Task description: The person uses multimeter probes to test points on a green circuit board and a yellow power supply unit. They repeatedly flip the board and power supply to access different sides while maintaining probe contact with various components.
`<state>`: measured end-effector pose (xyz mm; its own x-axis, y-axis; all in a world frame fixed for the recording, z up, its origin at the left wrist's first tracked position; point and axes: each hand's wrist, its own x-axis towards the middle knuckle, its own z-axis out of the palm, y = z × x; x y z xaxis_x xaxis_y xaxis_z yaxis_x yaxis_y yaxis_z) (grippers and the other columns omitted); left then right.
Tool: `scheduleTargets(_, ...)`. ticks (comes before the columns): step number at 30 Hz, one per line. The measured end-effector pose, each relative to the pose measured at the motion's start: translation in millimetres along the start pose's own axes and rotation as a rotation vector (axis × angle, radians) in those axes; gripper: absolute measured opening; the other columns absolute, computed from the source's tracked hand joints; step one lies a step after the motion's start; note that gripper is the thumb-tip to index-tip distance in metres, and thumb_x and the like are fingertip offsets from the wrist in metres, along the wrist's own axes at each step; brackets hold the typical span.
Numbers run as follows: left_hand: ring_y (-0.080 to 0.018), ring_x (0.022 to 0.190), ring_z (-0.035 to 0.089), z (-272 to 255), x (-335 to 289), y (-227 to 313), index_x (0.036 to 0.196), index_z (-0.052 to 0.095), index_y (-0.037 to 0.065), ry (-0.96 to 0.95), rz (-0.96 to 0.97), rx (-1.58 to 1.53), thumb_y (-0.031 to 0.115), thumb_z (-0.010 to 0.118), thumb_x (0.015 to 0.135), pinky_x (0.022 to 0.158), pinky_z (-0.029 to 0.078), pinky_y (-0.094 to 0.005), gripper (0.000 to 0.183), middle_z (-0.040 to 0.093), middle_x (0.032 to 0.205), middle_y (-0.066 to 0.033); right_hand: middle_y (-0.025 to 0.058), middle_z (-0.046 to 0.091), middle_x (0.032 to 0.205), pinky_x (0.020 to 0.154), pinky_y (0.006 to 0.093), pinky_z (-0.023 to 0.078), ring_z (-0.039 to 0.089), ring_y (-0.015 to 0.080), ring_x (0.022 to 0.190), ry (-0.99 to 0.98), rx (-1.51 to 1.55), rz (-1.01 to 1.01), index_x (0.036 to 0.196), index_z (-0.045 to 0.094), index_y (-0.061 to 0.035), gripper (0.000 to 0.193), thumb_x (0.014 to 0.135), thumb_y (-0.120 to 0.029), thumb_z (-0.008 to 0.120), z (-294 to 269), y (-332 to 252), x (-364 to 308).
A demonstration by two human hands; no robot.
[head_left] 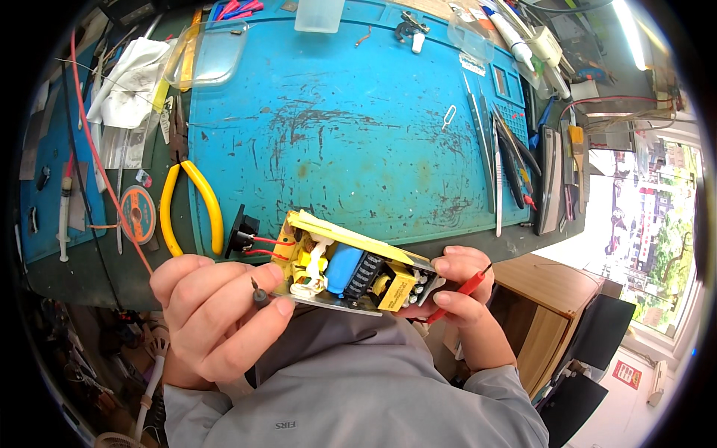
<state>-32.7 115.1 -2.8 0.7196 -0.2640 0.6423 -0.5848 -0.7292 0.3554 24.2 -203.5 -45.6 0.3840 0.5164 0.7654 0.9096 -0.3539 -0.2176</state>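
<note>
A small power-supply circuit board (351, 272) with yellow insulating sheet, a blue capacitor and a yellow transformer is held above the near edge of the blue mat (336, 134). My left hand (216, 313) grips its left end and also pinches a black test probe (258, 293). My right hand (459, 287) holds the board's right end and a red test probe (463, 291) between its fingers. Red wires run from the board to a black power socket (240, 233) hanging at its left.
Yellow-handled pliers (190, 205) and a solder reel (137, 214) lie left of the mat. Tweezers and several hand tools (508, 157) line the mat's right side. A clear plastic tray (209, 52) sits at the back left. A wooden cabinet (545, 299) stands below right.
</note>
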Motion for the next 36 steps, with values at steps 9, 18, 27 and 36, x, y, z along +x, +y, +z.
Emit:
scheduleTargets(9,-0.0186,0.086,0.064,0,2,-4,0.112,0.068,0.015,-0.005,0.008,0.017,0.007,0.081,0.079,0.077,0.045,-0.0347,0.036,0.074,0.104,-0.0023,0.0203,0.068,0.112,0.074,0.0399,0.064,0.074,0.0314,0.090,-0.042,0.180,0.123,0.120,0.056,-0.0099,0.060,0.078,-0.033,0.093,-5,-7,7)
scheduleTargets(18,-0.0219,0.088,0.065,12,7,-6,0.109,0.067,0.011,0.056,-0.089,0.083,0.008,0.085,0.078,0.081,0.046,-0.0389,0.036,0.076,0.105,-0.0036,0.0211,0.067,0.116,0.078,0.0435,0.059,0.071,0.0345,0.099,-0.043,0.153,0.297,0.119,0.062,-0.0035,0.052,0.077,-0.018,0.089,-2,-14,28)
scheduleTargets(27,-0.0224,0.092,0.066,8,6,-2,0.108,0.065,0.013,0.007,-0.104,0.109,0.015,0.089,0.076,0.085,0.046,-0.0390,0.040,0.076,0.110,-0.0034,0.0176,0.069,0.110,0.077,0.0393,0.056,0.068,0.0300,0.091,-0.040,0.121,0.320,0.119,0.066,-0.0040,0.057,0.083,-0.044,0.085,-21,-9,33)
scheduleTargets(36,-0.0231,0.094,0.067,8,3,0,0.115,0.056,0.017,0.000,-0.055,0.161,0.033,0.081,0.089,0.082,0.048,-0.0377,0.040,0.074,0.112,-0.0014,0.0175,0.072,0.099,0.063,0.0327,0.056,0.070,0.0266,0.080,0.024,0.012,0.308,0.111,0.069,-0.0019,0.041,0.094,-0.038,0.076,-29,12,25)
